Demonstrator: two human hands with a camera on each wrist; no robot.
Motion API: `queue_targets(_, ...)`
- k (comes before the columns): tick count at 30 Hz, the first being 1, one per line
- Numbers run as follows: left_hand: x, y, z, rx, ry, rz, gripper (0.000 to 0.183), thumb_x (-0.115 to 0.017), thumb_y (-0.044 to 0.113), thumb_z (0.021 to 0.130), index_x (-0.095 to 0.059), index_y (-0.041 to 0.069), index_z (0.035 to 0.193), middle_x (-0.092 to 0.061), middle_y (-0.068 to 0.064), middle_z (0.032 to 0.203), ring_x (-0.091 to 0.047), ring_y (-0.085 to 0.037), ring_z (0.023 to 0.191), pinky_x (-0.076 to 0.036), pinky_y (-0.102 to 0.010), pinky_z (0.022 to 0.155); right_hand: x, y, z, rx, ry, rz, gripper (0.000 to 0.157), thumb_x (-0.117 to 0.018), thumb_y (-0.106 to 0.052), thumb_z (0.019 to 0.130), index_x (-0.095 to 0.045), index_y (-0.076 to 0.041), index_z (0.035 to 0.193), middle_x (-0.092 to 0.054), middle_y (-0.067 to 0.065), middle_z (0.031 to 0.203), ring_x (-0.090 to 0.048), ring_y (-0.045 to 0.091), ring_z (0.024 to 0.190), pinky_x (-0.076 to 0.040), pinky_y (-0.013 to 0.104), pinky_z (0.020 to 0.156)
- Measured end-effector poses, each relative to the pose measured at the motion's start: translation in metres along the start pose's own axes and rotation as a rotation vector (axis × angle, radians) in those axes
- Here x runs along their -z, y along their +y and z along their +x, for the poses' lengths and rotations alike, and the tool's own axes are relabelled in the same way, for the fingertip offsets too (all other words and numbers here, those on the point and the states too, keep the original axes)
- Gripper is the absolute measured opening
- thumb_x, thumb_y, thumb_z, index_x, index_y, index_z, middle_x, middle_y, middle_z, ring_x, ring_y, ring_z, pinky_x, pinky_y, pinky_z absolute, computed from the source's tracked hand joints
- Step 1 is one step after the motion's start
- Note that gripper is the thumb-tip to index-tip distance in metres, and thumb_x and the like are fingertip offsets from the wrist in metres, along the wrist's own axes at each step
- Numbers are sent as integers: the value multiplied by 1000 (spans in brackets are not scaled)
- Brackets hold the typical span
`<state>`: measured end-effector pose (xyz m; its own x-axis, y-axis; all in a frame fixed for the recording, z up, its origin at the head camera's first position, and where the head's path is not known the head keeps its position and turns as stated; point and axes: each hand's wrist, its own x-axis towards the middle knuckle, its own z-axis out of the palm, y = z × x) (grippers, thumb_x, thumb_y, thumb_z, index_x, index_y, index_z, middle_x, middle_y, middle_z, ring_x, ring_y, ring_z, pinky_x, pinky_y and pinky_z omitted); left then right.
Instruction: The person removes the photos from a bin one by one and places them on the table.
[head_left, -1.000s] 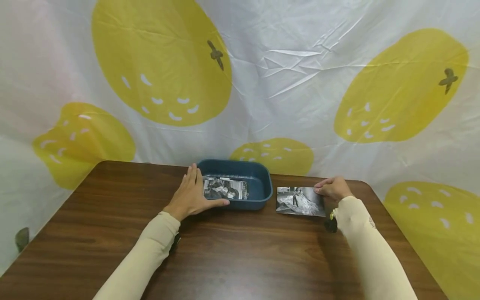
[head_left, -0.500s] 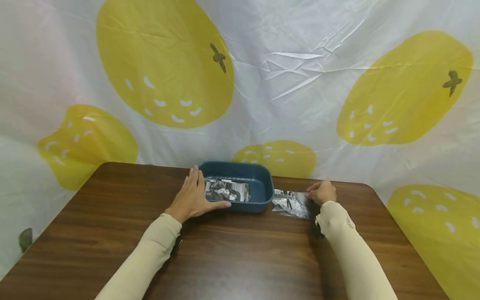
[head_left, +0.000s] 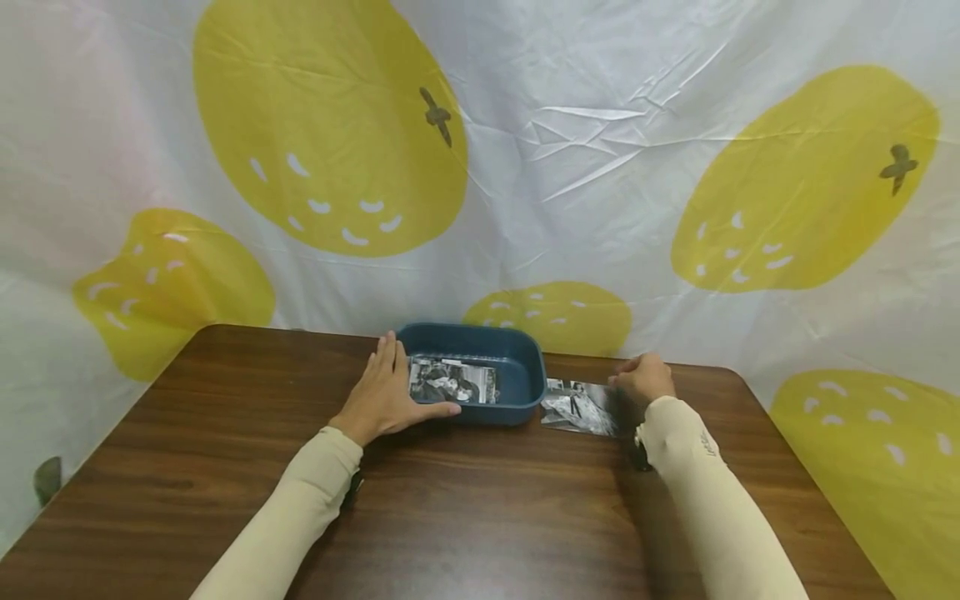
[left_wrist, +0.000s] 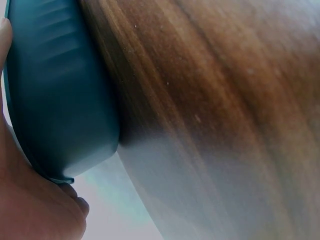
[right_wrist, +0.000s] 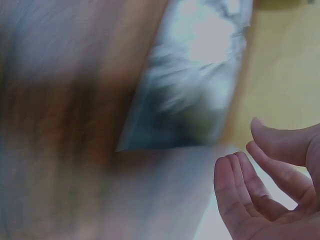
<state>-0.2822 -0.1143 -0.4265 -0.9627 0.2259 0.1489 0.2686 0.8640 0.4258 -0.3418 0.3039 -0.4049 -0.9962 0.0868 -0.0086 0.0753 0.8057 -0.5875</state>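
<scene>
My left hand (head_left: 378,398) rests against the left end of a dark blue plastic bin (head_left: 517,413), fingers straight and thumb along the front rim. In the left wrist view, the bin's ribbed outer wall (left_wrist: 60,100) stands beside that hand. Inside the bin lie black-and-white photos (head_left: 453,382), toward the left. Another black-and-white photo (head_left: 576,408) is flat on the table against the bin's right side. My right hand (head_left: 643,381) is just past its right end. The right wrist view has the thumb and fingers apart, a little off the glossy photo (right_wrist: 192,85).
The brown wood-grain table (head_left: 465,508) ends just behind the bin. A white cloth with a yellow fruit print (head_left: 330,125) hangs along the back edge.
My right hand has slid the loose photo left, up to the bin, and its fingers have come off it. The left hand has stayed at the bin.
</scene>
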Motion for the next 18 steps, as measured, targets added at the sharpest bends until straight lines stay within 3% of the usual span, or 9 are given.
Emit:
queue_targets(4, 0, 0, 0, 0, 4, 4, 138, -66, 84, 73, -16, -15, 155, -1, -31, 164, -2, -43, 153, -11, -52, 124, 11, -21, -1, 40, -7, 114, 29, -71, -12, 91, -70, 14, 105, -72, 23, 93, -69, 33, 83, -59, 38, 70)
queue_targets(8, 0, -1, 0, -7, 10, 11, 137, -65, 83, 74, -15, -16, 155, -2, -33, 164, -3, -44, 153, -10, -52, 124, 17, -48, -4, 77, -23, 174, 30, -70, -11, 94, -69, 15, 108, -72, 22, 95, -71, 21, 70, -59, 28, 63)
queue_targets(13, -1, 0, 0, -14, 9, 10, 137, -65, 83, 74, -15, -16, 155, -2, -33, 164, -2, -44, 153, -9, -52, 124, 16, -82, -9, 132, -66, 244, 31, -71, -12, 95, -69, 15, 111, -70, 30, 108, -72, 16, 68, -61, 30, 70)
queue_targets(18, 0, 2, 0, -14, 4, 8, 137, -66, 83, 74, -15, -15, 155, -1, -33, 164, -1, -43, 153, -9, -52, 124, 4, -111, -12, 136, -181, 373, 33, -71, -8, 96, -67, 17, 117, -68, 33, 112, -75, 28, 79, -61, 40, 81)
